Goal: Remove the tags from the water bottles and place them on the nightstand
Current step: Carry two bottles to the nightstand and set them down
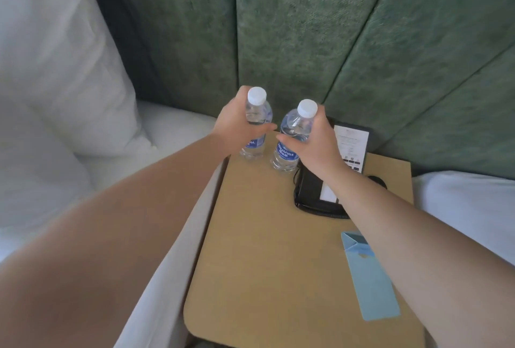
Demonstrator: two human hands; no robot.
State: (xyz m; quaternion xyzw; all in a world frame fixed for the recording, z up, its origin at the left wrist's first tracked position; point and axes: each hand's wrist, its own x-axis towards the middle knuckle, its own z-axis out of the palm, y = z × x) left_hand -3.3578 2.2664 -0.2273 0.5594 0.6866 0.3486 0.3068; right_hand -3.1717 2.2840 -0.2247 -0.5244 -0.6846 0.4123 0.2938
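Blue tag (pixel 369 275) beside black phone (pixel 317 194)

1. Soft, even daylight fills the scene, brightest on the white pillow (pixel 55 49) at 9 o'clock.
2. Shadows are faint; no harsh glare.
3. Wide-angle distortion bends the green headboard (pixel 306 27) panels toward 12 o'clock.
4. The near forearms blur at the lower edges.

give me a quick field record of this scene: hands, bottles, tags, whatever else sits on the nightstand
left hand: grips left bottle
right hand: grips right bottle
bottles: upright at the back of the nightstand, white caps on
tags on bottles: none visible
blue tag: flat on nightstand, near right
other: black folder, upright card
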